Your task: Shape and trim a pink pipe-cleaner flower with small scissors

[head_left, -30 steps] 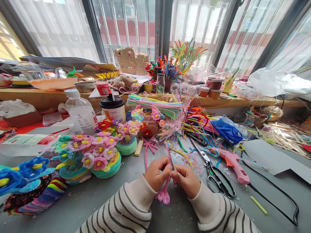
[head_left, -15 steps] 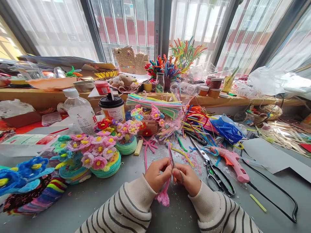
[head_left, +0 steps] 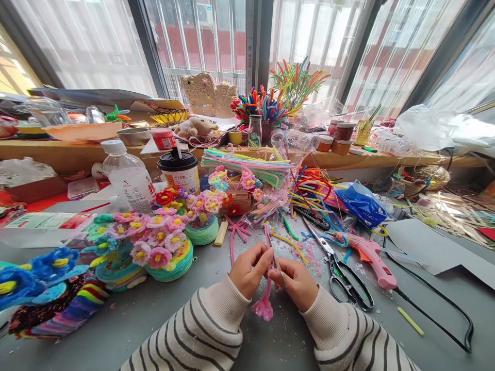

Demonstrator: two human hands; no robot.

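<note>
My left hand (head_left: 249, 270) pinches a pink fuzzy stem (head_left: 267, 234) that stands up above the fingers. Its lower end hangs below the hands and finishes in a ruffled pink tuft (head_left: 263, 308). Close beside it, my right hand (head_left: 296, 281) is closed on a thin metal tool (head_left: 279, 268), whose tip lies against the stem; the fingers hide most of the tool, which looks like tweezers or small scissors. Behind the left hand lies a pink pipe-cleaner piece with several arms (head_left: 238, 229). Pink and pale fluff is scattered behind the right hand.
Large scissors (head_left: 328, 247) and a pink glue gun (head_left: 373, 257) with a black cord lie at right. Pots of fuzzy flowers (head_left: 158, 239), a lidded cup (head_left: 178, 170) and a bottle (head_left: 127, 178) stand at left. Pipe-cleaner bundles (head_left: 247, 165) lie behind, below a crowded wooden ledge (head_left: 216, 154).
The pink tuft has shifted slightly up and to the right and shows more fully. Both hands have moved slightly, and a little more gap shows between their fingers.
</note>
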